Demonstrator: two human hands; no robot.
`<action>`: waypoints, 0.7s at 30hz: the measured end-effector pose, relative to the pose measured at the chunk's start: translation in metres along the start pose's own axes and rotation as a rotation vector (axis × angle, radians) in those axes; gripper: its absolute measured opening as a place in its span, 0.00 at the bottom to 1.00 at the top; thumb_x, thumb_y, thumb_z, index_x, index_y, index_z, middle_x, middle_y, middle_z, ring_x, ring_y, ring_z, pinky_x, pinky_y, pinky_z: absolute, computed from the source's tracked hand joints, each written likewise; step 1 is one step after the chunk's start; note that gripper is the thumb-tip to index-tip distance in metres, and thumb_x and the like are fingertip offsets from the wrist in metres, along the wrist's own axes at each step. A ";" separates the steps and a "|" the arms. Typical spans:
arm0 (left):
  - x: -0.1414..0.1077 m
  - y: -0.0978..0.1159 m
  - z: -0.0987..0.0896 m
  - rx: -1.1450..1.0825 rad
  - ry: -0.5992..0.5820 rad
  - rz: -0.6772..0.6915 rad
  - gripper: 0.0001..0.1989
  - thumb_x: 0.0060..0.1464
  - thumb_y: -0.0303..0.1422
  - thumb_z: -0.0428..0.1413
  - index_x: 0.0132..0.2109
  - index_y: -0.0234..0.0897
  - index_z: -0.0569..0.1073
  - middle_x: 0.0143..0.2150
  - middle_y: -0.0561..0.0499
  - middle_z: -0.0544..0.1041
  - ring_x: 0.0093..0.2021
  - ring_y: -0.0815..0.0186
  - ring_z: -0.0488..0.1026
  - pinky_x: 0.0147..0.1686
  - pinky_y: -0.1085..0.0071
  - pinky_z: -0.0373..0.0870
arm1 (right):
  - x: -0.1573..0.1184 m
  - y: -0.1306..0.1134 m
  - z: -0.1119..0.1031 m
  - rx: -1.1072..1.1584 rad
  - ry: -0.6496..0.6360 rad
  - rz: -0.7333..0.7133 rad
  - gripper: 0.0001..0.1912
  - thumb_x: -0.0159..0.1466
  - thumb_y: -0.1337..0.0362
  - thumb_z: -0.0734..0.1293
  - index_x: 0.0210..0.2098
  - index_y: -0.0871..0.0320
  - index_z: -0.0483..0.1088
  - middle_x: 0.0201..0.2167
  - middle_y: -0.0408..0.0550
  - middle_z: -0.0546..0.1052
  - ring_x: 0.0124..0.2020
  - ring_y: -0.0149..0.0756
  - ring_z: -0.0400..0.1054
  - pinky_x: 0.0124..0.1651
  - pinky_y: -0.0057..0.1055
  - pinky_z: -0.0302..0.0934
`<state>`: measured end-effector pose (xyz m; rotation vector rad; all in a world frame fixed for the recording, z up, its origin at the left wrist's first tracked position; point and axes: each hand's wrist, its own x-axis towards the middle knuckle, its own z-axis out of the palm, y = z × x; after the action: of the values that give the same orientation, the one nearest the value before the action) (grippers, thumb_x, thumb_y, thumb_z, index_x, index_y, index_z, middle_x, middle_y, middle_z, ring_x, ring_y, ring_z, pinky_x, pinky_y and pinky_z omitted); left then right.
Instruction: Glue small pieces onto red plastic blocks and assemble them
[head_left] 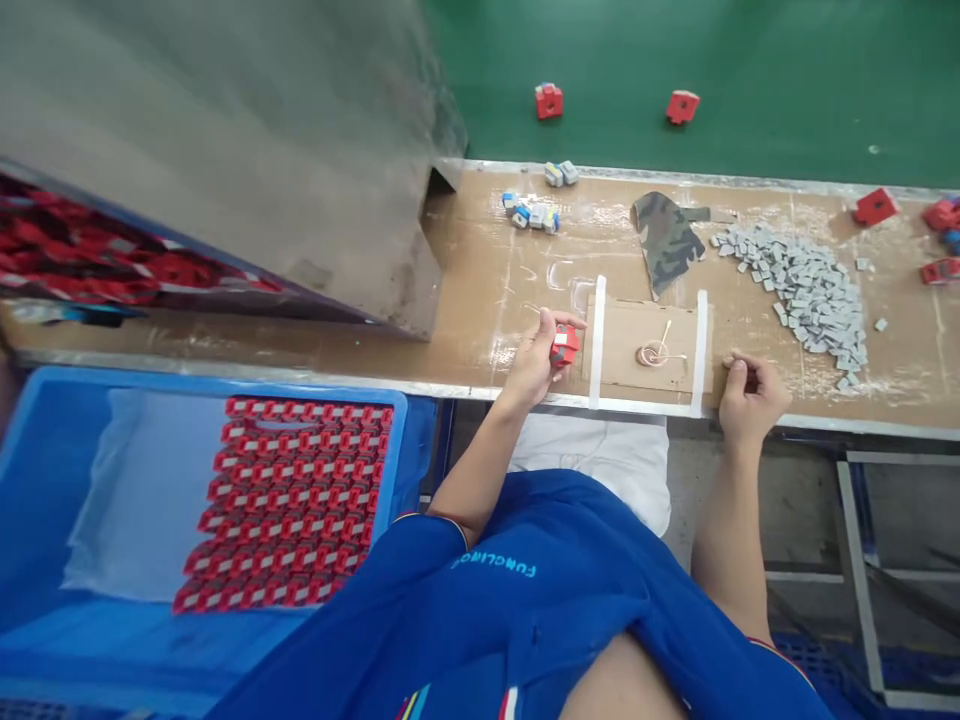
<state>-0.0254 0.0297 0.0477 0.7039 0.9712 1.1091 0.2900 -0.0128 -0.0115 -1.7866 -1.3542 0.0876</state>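
My left hand [531, 366] grips a small red block-like plastic part [565, 346] with grey and white on it, just left of the cardboard pad. The cardboard pad [619, 345] is held down by two white tape strips. On it sits a small round dish [652, 354] with cotton swabs [666, 331] leaning in it. To the pad's right, at the table's front edge, my right hand [752, 396] has its thumb and fingertips pinched together; whatever is between them is too small to make out. Beyond it spreads a pile of small grey rectangular pieces [806, 290].
A blue crate [401, 450] at lower left holds rows of red parts [292, 500]. A large metal chute [300, 150] stands at upper left. A camouflage cloth [667, 245] lies behind the pad. Red blocks [549, 102] rest on the green surface [787, 80] at the back.
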 end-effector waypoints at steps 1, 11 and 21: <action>0.002 -0.001 0.003 -0.010 -0.018 -0.023 0.32 0.59 0.65 0.54 0.41 0.37 0.77 0.23 0.58 0.62 0.19 0.75 0.58 0.14 0.78 0.52 | 0.000 -0.001 -0.001 -0.004 0.005 -0.004 0.21 0.70 0.51 0.62 0.43 0.60 0.79 0.36 0.56 0.85 0.38 0.44 0.80 0.44 0.40 0.73; 0.011 -0.018 0.004 -0.197 -0.308 -0.122 0.28 0.56 0.45 0.69 0.60 0.40 0.75 0.57 0.41 0.80 0.42 0.65 0.82 0.37 0.71 0.78 | 0.000 -0.007 -0.002 -0.008 0.022 -0.013 0.19 0.71 0.51 0.63 0.42 0.58 0.79 0.33 0.53 0.84 0.35 0.42 0.79 0.41 0.39 0.72; 0.003 -0.051 0.016 -0.108 -0.300 0.009 0.24 0.52 0.42 0.72 0.48 0.38 0.71 0.48 0.46 0.84 0.30 0.72 0.79 0.25 0.78 0.74 | -0.014 -0.065 -0.005 0.407 -0.335 -0.083 0.19 0.67 0.58 0.73 0.57 0.51 0.76 0.37 0.45 0.83 0.33 0.34 0.75 0.35 0.31 0.69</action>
<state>0.0106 0.0161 0.0099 0.7618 0.6490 1.0206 0.2383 -0.0245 0.0287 -1.4100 -1.5134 0.5969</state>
